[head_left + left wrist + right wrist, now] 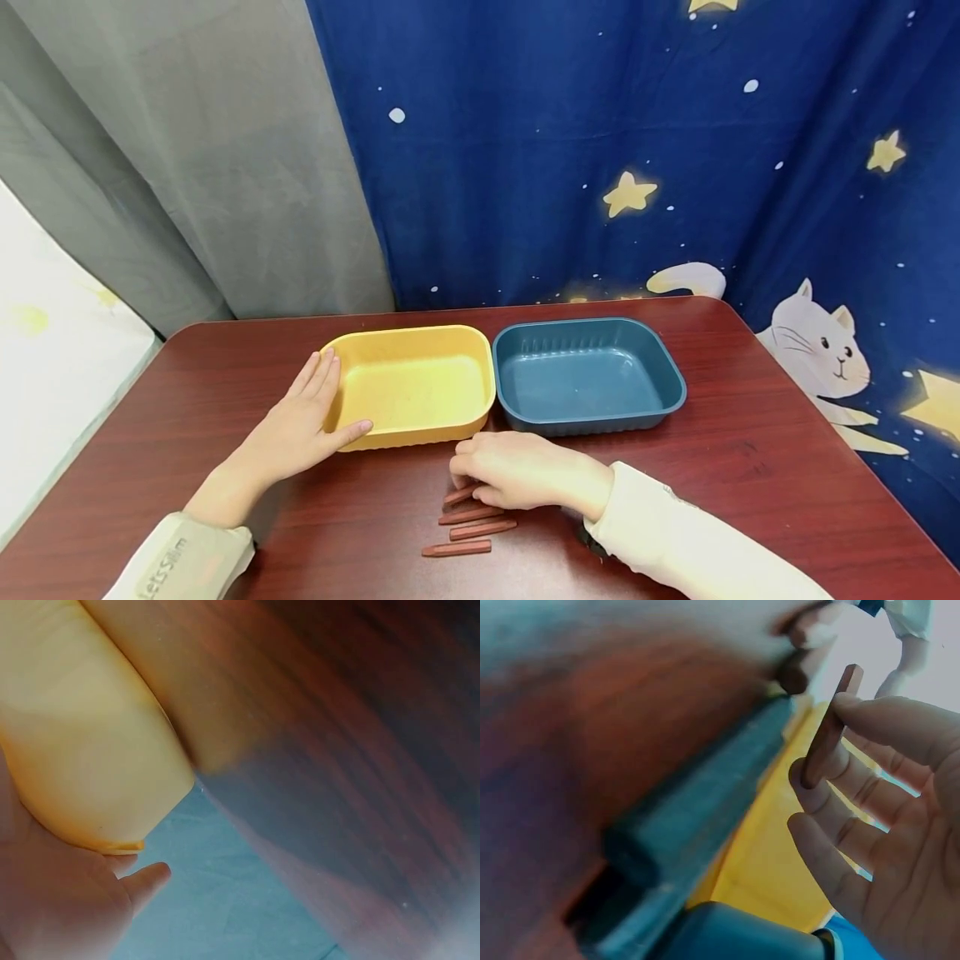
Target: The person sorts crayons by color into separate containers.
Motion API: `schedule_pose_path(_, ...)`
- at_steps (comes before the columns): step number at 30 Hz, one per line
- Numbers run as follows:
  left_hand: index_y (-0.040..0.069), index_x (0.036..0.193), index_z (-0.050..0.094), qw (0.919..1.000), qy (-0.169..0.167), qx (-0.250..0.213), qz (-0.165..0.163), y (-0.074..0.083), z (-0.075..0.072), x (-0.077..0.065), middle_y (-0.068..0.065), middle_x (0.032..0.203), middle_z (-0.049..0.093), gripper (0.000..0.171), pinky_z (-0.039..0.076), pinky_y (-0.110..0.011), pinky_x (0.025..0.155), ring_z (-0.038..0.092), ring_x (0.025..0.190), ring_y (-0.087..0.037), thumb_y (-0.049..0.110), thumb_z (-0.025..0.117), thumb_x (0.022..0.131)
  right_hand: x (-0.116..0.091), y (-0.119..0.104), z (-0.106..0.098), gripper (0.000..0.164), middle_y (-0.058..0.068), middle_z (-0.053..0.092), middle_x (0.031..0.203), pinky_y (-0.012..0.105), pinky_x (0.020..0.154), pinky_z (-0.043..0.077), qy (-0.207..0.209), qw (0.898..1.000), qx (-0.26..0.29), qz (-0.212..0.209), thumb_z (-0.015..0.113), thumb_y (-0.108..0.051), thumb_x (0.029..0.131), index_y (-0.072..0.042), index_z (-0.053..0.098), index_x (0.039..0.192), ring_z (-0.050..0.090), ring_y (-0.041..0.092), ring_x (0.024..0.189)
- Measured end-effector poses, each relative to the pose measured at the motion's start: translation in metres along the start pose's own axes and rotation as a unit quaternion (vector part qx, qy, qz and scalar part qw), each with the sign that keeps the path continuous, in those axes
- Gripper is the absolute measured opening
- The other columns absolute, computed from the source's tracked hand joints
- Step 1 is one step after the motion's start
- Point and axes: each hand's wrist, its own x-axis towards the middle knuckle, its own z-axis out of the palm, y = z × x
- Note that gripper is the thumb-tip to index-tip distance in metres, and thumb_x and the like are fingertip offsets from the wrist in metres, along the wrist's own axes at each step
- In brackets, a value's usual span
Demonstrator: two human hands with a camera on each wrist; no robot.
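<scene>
I see right hand (517,468) pinching 1 brown stick (829,735), 3 more sticks (483,530) at its 7 o'clock; slack pinch could drop it. Left hand (303,423), spread at yellow bin's (416,387) 9 o'clock, might tip it by pressing.

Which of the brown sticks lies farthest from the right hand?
The bottom brown stick in the head view, the one nearest the person; the other brown sticks lie closer to or within the right hand.
</scene>
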Motion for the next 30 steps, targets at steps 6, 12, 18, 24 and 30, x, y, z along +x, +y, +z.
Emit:
schedule_pose_path(6,-0.008,0.156,0.011,1.0000,-0.003,-0.004,-0.002,0.001,-0.002,0.000,-0.023,0.166,0.006,0.108,0.019,-0.056,0.121,-0.001,0.155,-0.038,0.067,0.055,0.091,0.000,0.003,-0.011,0.009,-0.010,0.056,0.089,0.016,0.075,0.043,0.025,0.997,0.070,-0.019,0.069,-0.015,0.092,-0.021,0.063,0.093,0.051,0.004,0.082)
schedule_pose_path(12,-0.008,0.156,0.012,1.0000,-0.003,-0.006,-0.002,0.001,-0.002,0.000,-0.024,0.166,0.007,0.108,0.019,-0.056,0.121,-0.001,0.155,-0.038,0.066,0.056,0.091,0.002,0.006,-0.017,0.007,-0.009,0.058,0.092,0.015,0.077,0.044,0.055,0.992,0.110,-0.030,0.066,-0.015,0.094,-0.020,0.065,0.098,0.052,0.005,0.084)
schedule_pose_path(18,-0.008,0.155,0.012,1.0000,-0.004,-0.006,-0.002,0.002,-0.003,-0.001,-0.024,0.166,0.006,0.108,0.020,-0.057,0.121,-0.001,0.155,-0.038,0.066,0.056,0.091,0.005,0.007,-0.026,0.007,-0.006,0.057,0.089,0.016,0.077,0.043,0.087,0.986,0.135,-0.041,0.065,-0.013,0.094,-0.017,0.066,0.100,0.053,0.007,0.083)
schedule_pose_path(24,-0.008,0.155,0.012,1.0000,-0.007,0.000,-0.005,0.002,-0.004,-0.001,-0.023,0.166,0.005,0.108,0.021,-0.058,0.120,-0.002,0.155,-0.038,0.067,0.055,0.091,0.012,0.011,-0.032,0.008,-0.005,0.060,0.092,0.016,0.076,0.045,0.103,0.979,0.172,-0.035,0.064,-0.011,0.095,-0.016,0.067,0.101,0.054,0.007,0.082)
schedule_pose_path(30,-0.008,0.155,0.012,0.9999,-0.009,-0.002,-0.005,0.001,-0.004,-0.001,-0.023,0.166,0.006,0.108,0.019,-0.056,0.122,-0.001,0.155,-0.038,0.067,0.055,0.091,0.026,0.020,-0.033,0.010,-0.003,0.062,0.094,0.018,0.076,0.048,0.128,0.972,0.196,-0.026,0.063,-0.009,0.095,-0.014,0.068,0.102,0.055,0.008,0.082)
